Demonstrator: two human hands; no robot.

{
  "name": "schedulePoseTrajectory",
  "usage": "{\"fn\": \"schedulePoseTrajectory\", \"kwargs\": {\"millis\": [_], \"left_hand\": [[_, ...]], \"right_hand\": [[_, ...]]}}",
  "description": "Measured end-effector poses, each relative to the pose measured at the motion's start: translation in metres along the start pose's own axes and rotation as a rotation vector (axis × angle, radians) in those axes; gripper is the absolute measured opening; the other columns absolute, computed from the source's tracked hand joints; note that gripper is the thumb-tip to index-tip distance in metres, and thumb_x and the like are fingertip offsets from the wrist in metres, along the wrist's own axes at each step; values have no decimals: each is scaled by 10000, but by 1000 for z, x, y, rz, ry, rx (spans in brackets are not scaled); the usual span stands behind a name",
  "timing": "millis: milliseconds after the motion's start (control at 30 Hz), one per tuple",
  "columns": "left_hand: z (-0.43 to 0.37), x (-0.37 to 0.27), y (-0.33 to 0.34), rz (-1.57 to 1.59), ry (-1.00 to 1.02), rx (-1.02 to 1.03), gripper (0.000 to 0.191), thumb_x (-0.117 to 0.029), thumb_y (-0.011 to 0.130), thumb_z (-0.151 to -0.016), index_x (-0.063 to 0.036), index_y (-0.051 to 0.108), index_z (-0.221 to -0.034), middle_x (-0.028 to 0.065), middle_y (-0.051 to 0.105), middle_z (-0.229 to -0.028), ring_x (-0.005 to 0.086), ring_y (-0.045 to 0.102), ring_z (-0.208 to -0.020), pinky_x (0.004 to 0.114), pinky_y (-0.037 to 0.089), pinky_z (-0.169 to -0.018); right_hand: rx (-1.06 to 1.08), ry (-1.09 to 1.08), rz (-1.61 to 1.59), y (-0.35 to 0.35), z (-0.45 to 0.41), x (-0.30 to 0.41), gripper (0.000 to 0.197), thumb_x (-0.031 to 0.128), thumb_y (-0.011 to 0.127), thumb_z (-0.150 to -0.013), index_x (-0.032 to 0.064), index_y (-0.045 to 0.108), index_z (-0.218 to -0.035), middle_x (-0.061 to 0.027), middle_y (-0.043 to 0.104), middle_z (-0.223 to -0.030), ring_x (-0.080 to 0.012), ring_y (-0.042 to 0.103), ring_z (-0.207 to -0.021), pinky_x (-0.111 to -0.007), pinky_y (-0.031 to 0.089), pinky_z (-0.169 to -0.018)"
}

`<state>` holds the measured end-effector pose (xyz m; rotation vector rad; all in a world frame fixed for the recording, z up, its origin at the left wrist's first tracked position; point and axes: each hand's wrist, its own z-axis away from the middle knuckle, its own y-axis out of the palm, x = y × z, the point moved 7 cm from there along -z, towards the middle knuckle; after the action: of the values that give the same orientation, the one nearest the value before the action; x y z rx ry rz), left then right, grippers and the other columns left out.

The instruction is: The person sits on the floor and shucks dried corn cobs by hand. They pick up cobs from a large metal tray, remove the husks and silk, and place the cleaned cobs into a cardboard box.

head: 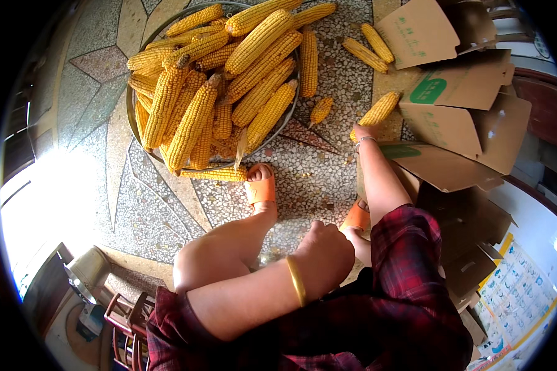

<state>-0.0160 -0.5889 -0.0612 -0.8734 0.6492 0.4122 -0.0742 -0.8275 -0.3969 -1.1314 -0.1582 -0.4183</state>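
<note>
My right hand [371,131] reaches to the floor beside the cardboard boxes and is closed round the lower part of a yellow corn cob [379,109]. In front of my lap, my left hand [326,254], with a gold bangle at its wrist, is curled into a fist; whether anything is inside it is hidden. Ahead to the left, a wide round metal basin [283,124] is heaped with dried corn cobs [193,123]. One more cob [220,173] lies against the basin's near edge, by my orange slipper [261,188].
Two cobs [365,54] and a short cob piece [321,111] lie on the terrazzo floor [315,185]. Flattened and open cardboard boxes [445,125] fill the right side. A wooden chair [130,320] stands at the lower left, and a poster [515,297] is at the lower right.
</note>
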Motion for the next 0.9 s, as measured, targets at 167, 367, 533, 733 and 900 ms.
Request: {"fn": "schedulePoseTrajectory", "kwargs": {"millis": [167,367,533,733,900], "left_hand": [[-3,0,-6,-9,-5,4,106,-136,536,-736,-82,625,-716,66,616,-738,209,591,-773,349,444,-683],[-1,-7,-11,-54,24,-21,107,-146,539,-735,-79,623,-728,62,607,-725,207,587,-762,342,444,-678],[5,-14,-11,-5,35,-108,101,-145,540,-742,-76,612,-730,79,604,-741,216,586,-771,347,445,-701],[29,0,12,30,-29,-65,94,-132,530,-745,-74,603,-747,74,605,-746,211,587,-775,335,443,-724],[37,-6,10,-18,-8,-115,96,-135,530,-739,-70,601,-745,85,602,-740,217,588,-764,338,449,-711]], "right_hand": [[80,116,25,8,-27,-25,857,242,760,-625,-55,296,-1281,-222,515,-1176,-284,566,-1016,-355,479,-832],[305,87,-191,21,-18,-27,717,183,768,-594,-72,442,-1180,-205,583,-1076,-255,596,-958,-337,491,-773],[150,101,226,15,12,-22,639,332,732,-615,-36,538,-1099,-214,597,-1065,-306,580,-996,-350,453,-878],[220,-68,38,23,29,-2,621,341,770,-609,-40,538,-1040,-194,627,-969,-307,619,-896,-344,491,-819],[398,-60,-310,56,61,-36,520,264,758,-643,-4,538,-1030,-135,636,-931,-239,636,-834,-365,532,-665]]}}
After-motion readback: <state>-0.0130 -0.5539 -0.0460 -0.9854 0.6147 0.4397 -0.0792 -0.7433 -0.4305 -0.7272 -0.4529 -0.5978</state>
